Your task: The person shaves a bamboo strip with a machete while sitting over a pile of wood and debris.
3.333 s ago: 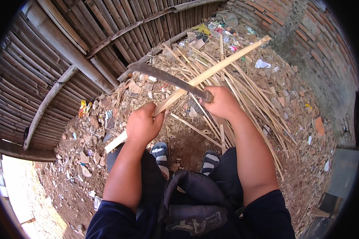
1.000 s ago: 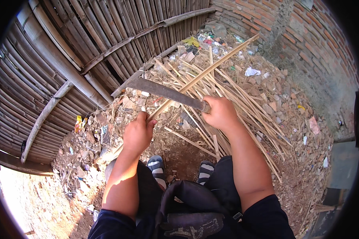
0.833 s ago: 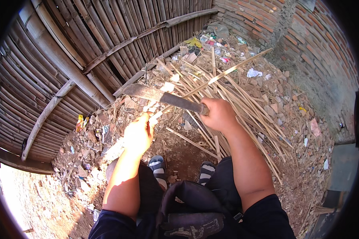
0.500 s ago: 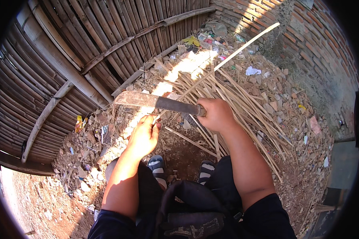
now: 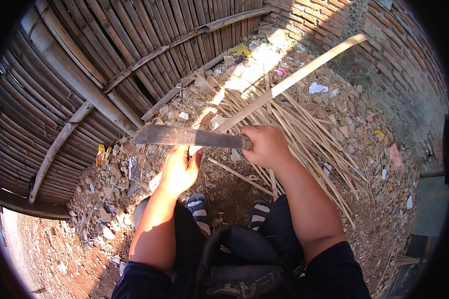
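My right hand [image 5: 267, 146] is wrapped round the handle of a machete [image 5: 184, 135], whose broad, worn blade points left. The blade lies across a long pale bamboo strip [image 5: 295, 75], just beyond my left hand. Closed round the strip's near end is my left hand [image 5: 180, 172], partly in bright sun; the blade hides part of that end. From there the strip slants up and away to the far right, its wide face showing. Below and beyond it, a loose pile of thin bamboo strips [image 5: 312, 144] lies on the ground.
A bamboo-slat wall [image 5: 85, 65] stands at the left, and a brick wall [image 5: 404, 65] at the far right. Rubble and litter [image 5: 105, 209] cover the ground between them. My sandalled feet [image 5: 198, 205] are close below my hands. A grey panel [image 5: 428, 204] stands at the right edge.
The bamboo strip has turned so its wide face shows instead of its narrow edge. The machete has come slightly nearer and its blade lies more level. My right hand has shifted slightly left.
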`<state>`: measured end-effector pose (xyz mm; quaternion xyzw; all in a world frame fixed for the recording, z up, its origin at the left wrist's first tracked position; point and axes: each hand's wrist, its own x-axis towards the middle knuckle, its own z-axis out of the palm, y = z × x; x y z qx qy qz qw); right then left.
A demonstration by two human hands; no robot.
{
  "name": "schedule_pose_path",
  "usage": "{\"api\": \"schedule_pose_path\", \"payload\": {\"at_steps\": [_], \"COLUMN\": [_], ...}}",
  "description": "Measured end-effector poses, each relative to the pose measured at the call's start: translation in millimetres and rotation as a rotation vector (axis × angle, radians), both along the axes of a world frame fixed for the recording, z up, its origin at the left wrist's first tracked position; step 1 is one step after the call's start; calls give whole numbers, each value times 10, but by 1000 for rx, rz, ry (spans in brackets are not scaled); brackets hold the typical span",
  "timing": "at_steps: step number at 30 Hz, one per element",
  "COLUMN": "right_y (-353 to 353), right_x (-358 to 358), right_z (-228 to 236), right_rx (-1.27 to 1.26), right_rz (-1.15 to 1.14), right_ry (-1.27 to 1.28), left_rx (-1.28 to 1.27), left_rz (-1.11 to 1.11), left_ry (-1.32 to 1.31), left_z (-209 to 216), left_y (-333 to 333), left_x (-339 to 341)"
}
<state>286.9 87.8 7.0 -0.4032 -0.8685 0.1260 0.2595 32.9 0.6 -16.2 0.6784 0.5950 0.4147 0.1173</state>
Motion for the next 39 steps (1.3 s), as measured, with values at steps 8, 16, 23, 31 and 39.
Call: {"api": "schedule_pose_path", "payload": {"at_steps": [8, 16, 23, 31, 39], "right_y": [-27, 6, 168, 54, 64], "right_x": [-61, -20, 96, -140, -189], "right_z": [7, 57, 20, -24, -97], "right_rx": [41, -96, -323, -321, -407], "right_rz": [50, -49, -154, -70, -187], "right_ry": [-65, 13, 17, -200, -11], "left_rx": [-61, -168, -327, -401, -459], "left_rz": [-42, 109, 128, 27, 105], "left_ry": [166, 235, 288, 334, 265], "left_z": [2, 154, 199, -28, 110], "left_y": [-29, -67, -116, -107, -181], "left_x": [-53, -16, -11, -94, -200]}}
